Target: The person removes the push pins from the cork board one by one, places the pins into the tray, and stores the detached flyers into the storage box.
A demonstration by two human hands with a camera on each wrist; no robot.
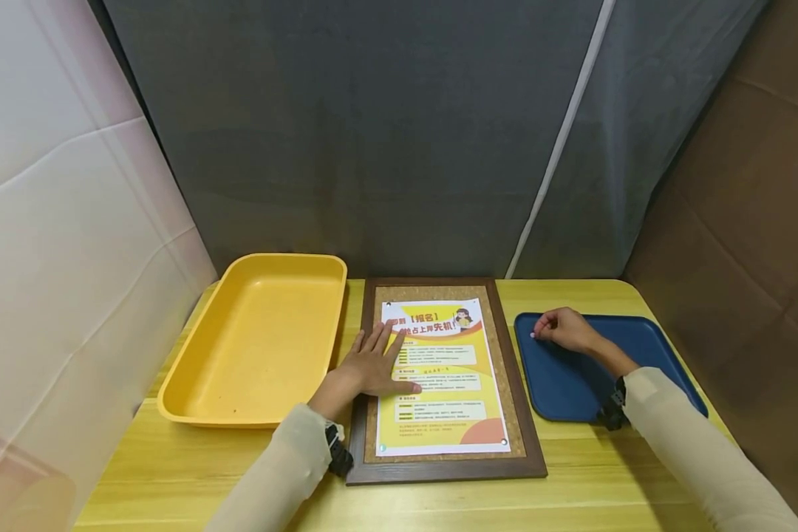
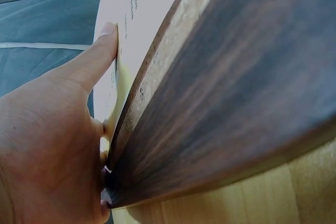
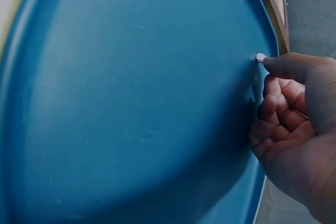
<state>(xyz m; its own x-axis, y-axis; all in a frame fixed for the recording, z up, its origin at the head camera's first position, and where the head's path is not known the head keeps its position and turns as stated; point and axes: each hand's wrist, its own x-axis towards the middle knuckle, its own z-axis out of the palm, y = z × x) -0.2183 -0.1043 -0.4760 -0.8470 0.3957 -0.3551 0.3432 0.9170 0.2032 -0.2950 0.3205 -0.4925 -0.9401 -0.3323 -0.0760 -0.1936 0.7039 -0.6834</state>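
A yellow and white printed poster (image 1: 439,399) lies on a cork board (image 1: 515,414) with a dark brown wooden frame (image 1: 452,471). Small round tacks show at the poster's corners, one of them a tack (image 1: 504,442) at the lower right. My left hand (image 1: 372,367) rests on the poster's left side with its fingers spread, its wrist over the frame's left edge. Above the left end of the blue tray (image 1: 612,329), my right hand (image 1: 568,330) pinches a small white thumbtack (image 3: 260,57) between thumb and finger, the other fingers curled.
A deep yellow tray (image 1: 259,340) stands left of the board on the wooden table (image 1: 399,510). Grey cloth (image 1: 372,148) hangs behind the table, with a pale wall (image 1: 73,244) on the left and a brown one (image 1: 751,222) on the right.
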